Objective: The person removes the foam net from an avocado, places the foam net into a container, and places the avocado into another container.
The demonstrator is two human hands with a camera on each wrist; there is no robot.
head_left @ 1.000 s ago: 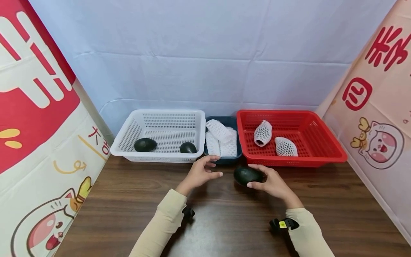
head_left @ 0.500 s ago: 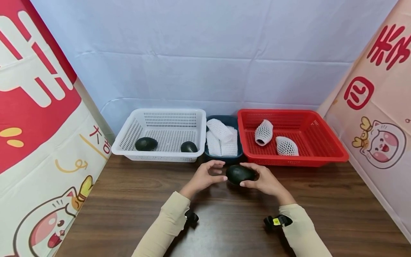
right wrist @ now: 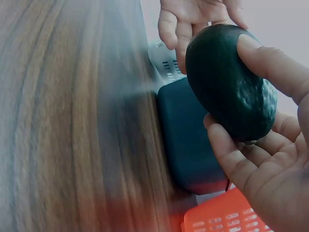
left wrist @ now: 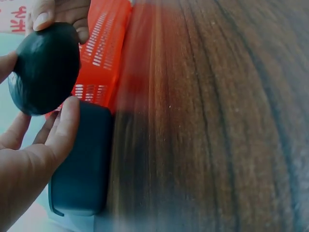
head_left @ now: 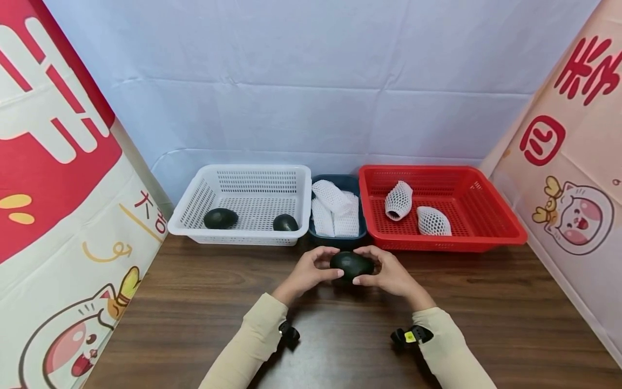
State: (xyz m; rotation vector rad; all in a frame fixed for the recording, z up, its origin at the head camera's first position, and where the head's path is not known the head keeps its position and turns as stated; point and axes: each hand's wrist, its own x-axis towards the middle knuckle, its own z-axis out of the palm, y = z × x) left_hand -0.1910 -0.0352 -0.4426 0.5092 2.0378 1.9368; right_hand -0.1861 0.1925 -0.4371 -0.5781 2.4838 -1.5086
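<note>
Head view shows avocado (head_left: 351,265) near blue bin edge (head_left: 344,242).

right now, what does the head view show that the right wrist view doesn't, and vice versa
Head view only: two dark fruits in the white basket, white nets in the red basket and blue bin. Right wrist view only: dents and a stem nub on the held fruit. Both: left hand, right hand, held fruit, table, bin, parts of both baskets.
</note>
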